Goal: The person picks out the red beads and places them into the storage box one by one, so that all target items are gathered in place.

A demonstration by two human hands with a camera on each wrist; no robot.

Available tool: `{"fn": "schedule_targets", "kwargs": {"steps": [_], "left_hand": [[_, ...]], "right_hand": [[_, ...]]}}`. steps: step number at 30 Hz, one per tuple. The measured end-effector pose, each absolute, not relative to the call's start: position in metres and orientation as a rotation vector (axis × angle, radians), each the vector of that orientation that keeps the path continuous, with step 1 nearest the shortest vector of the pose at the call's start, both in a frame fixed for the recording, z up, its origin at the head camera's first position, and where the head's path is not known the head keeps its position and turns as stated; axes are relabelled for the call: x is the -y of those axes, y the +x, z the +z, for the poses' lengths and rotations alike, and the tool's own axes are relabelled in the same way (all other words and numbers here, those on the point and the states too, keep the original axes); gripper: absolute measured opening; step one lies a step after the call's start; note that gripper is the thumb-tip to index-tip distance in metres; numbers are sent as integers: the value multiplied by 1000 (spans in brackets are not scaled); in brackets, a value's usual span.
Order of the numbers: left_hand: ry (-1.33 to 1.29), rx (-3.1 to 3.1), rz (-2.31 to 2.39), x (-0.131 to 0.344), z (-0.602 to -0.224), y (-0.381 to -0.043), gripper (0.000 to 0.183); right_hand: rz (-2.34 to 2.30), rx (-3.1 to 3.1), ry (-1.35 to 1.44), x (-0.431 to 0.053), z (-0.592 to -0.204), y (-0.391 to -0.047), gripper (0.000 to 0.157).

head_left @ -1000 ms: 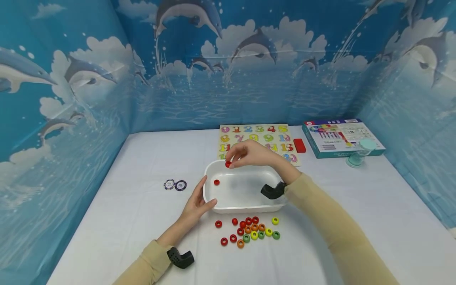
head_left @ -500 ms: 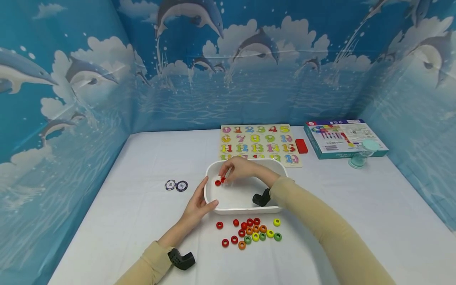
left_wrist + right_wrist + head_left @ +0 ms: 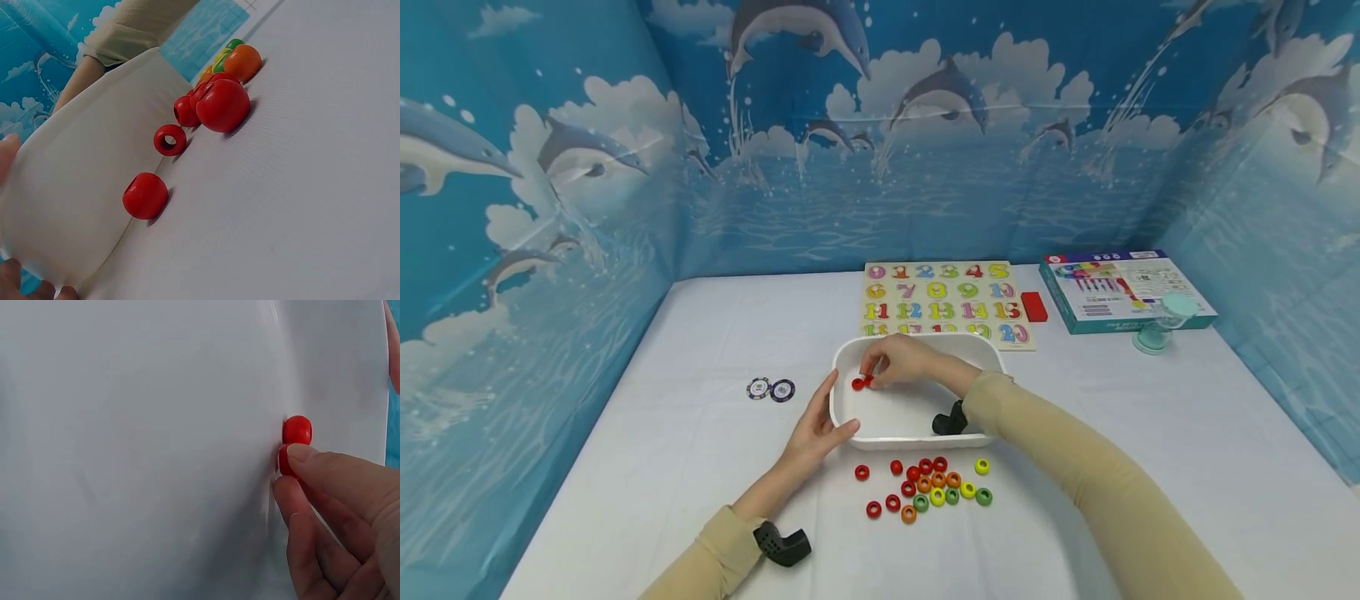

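Observation:
My left hand (image 3: 811, 432) grips the left end of a white plastic tub (image 3: 917, 442), thumb at the near corner and fingers along the outer wall. Inside the tub, my right hand (image 3: 901, 359) pinches a red bead (image 3: 285, 462) between thumb and fingertips, low at the left end. Right beside it sits a second red bead (image 3: 297, 430) on the tub floor. In front of the tub lie loose beads: several red ones (image 3: 223, 105), orange ones (image 3: 242, 63), yellow ones (image 3: 982, 467) and green ones (image 3: 983, 497).
Behind the tub lies a number puzzle board (image 3: 937, 292), with a red block (image 3: 1033, 307) at its right. A boxed set (image 3: 1127, 292) and a small teal-capped timer (image 3: 1163, 323) stand at the back right. Two poker chips (image 3: 771, 390) lie left of the tub.
My right hand has come down from over the tub's far rim, carrying the red bead to the floor beside the other one. The left hand keeps its place on the tub.

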State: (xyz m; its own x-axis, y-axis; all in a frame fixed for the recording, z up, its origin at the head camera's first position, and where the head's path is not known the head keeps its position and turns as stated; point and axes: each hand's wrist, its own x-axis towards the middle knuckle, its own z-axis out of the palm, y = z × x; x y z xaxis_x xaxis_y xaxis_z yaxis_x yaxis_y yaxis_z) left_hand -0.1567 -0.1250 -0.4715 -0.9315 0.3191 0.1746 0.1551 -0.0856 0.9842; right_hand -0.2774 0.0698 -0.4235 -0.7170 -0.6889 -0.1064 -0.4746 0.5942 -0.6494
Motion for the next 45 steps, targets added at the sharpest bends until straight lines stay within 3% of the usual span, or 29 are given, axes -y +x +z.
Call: {"fn": "schedule_targets", "kwargs": {"steps": [5,10,17,25,34,45], "left_hand": [[483,-2065,2147,124,-474,-157,79],[470,-2089,2132,124,-473,-156,78],[448,-2106,2123,126,-471,-155,77],[441,-2078,2126,127,-468,-156,78],[406,-2073,2088,122,-458,-156,79],[513,-2067,2111,119,-470,-167,78]], "right_hand": [[-820,-2453,-918,-76,-411,-275,26],[-861,-2434,-992,-96,-374,-261,37],[-1131,-2391,-1115,-140,-347,-210,31],[-1401,-2180,-1144,-174,-371,-151,22],[-1449,-2281,-963,-172,-407,-111,20],[-1461,-2563,-924,-173,-448,-112,24]]}}
